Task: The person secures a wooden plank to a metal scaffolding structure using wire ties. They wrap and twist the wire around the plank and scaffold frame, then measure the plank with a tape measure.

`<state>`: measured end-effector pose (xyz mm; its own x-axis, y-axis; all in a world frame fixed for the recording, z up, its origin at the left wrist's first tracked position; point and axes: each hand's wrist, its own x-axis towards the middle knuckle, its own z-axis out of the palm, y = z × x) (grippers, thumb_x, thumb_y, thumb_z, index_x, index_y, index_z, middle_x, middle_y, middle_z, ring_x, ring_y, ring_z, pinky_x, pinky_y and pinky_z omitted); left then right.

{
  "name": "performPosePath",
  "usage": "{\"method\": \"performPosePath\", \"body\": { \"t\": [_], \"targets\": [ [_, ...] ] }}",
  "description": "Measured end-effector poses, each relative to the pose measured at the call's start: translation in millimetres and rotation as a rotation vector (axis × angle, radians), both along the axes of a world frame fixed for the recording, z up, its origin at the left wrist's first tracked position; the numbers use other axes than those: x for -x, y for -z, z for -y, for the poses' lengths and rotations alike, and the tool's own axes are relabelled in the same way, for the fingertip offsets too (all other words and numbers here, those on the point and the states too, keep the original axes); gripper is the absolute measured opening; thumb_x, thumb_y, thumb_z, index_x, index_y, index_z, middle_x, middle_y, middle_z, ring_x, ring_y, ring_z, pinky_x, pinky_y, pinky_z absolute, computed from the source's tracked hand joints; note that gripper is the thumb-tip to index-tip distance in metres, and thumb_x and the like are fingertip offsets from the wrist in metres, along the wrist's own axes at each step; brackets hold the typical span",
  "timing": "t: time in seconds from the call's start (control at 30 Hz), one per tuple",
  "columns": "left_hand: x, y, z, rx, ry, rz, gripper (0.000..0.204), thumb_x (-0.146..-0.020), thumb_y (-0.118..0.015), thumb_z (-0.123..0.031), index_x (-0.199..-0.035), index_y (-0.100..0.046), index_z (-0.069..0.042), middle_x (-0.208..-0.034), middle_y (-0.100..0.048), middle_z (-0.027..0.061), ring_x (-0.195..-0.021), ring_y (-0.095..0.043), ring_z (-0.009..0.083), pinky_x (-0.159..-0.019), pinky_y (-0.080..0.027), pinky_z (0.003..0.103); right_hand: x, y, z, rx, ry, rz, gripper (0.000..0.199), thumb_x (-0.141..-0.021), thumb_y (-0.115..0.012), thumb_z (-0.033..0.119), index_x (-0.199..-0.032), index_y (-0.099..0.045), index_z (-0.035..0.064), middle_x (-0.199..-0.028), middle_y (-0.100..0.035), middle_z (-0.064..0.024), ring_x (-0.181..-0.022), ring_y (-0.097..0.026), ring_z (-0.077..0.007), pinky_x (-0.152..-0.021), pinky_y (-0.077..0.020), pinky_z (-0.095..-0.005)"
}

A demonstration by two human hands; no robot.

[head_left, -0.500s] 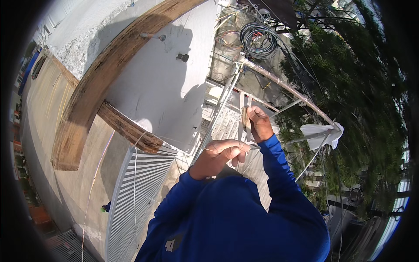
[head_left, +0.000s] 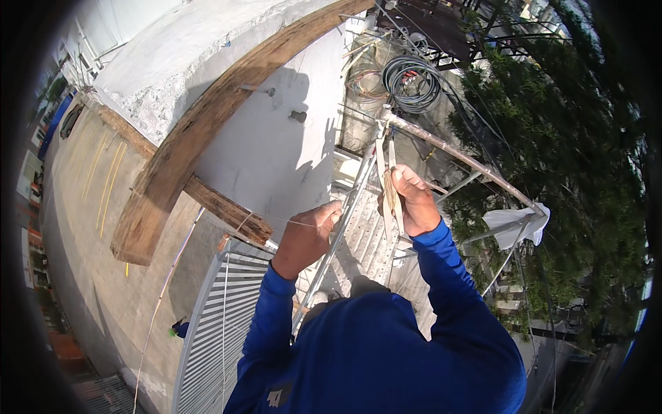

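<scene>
My right hand is closed around a pale, flat, slotted string winder with tan string wrapped about its middle. The winder stands nearly upright, its two long prongs pointing away from me. To the left, my left hand is pinched closed, thumb against fingers. A thin string stretches between that hand and the end of a short wooden beam, where it loops around the wood. Whether the string runs on from my left hand to the winder cannot be made out.
A long timber lies against the white concrete wall, with bolts sticking out. Metal scaffold pipes frame the perforated walkway below me. Coiled cables, a white cloth, leafy branches and a slatted panel surround it.
My left hand has drawn away leftward from my right hand, toward the beam. My right hand still grips the winder, a little lower in view. The whole scene has shifted slightly right.
</scene>
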<state>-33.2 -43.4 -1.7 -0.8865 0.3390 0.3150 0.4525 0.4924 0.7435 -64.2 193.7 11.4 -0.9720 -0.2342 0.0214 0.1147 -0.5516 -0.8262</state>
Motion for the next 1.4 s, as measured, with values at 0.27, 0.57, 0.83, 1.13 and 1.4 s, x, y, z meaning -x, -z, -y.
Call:
{"method": "performPosePath", "body": {
  "t": [0.27,0.57,0.83,1.13,1.4],
  "targets": [
    [38.9,-2.4,-14.2,-0.461,-0.025,0.086,0.031,-0.098,-0.051,-0.015,-0.123,-0.055,0.002,-0.107,-0.067,0.019,-0.096,-0.067,0.0296,-0.084,-0.051,0.035,-27.4,-5.7,7.4,-0.365,-0.216,-0.102,0.025,-0.098,-0.057,0.022,-0.11,-0.062,0.0014,-0.096,-0.063,0.0008,-0.088,-0.055,-0.0049,-0.08,-0.0442,-0.0223],
    [2.4,-19.9,-38.8,-0.806,0.167,0.069,0.048,-0.101,-0.046,-0.027,-0.129,-0.047,0.011,-0.118,-0.061,0.0236,-0.111,-0.061,0.0301,-0.099,-0.046,0.039,-30.2,29.9,3.5,-0.428,-0.022,0.075,0.011,-0.098,-0.055,0.013,-0.1,-0.062,0.0043,-0.085,-0.06,0.0049,-0.076,-0.052,-0.0024,-0.07,-0.0425,-0.0199],
    [-36.8,-2.1,-38.5,-1.005,0.257,0.283,0.032,-0.1,-0.049,-0.025,-0.106,-0.062,0.004,-0.074,-0.059,0.0048,-0.064,-0.049,0.0095,-0.065,-0.045,0.025,-6.5,15.2,2.4,0.063,0.218,0.109,0.015,-0.101,-0.048,0.021,-0.104,-0.058,0.0094,-0.086,-0.065,-0.0006,-0.07,-0.06,-0.0086,-0.058,-0.0474,-0.0239],
    [8.0,-4.9,-12.1,-0.462,-0.057,-0.212,0.013,-0.093,-0.054,-0.009,-0.098,-0.064,-0.001,-0.077,-0.063,0.0092,-0.064,-0.057,0.0191,-0.057,-0.046,0.032,-13.3,-7.4,-1.2,-0.168,-0.051,0.045,0.015,-0.1,-0.052,0.021,-0.105,-0.06,0.009,-0.087,-0.063,0.0027,-0.07,-0.059,-0.0038,-0.058,-0.0496,-0.0207],
    [18.0,-8.7,3.6,-0.127,-0.059,-0.486,0.017,-0.079,-0.062,0.001,-0.096,-0.064,-0.004,-0.08,-0.066,0.0125,-0.07,-0.061,0.0312,-0.062,-0.048,0.04,-16.2,-32.7,-34.5,-0.332,-0.074,-0.011,0.025,-0.098,-0.056,0.026,-0.11,-0.06,0.0043,-0.079,-0.063,-0.0023,-0.056,-0.056,-0.0073,-0.043,-0.0373,-0.0214]
  ]
}}
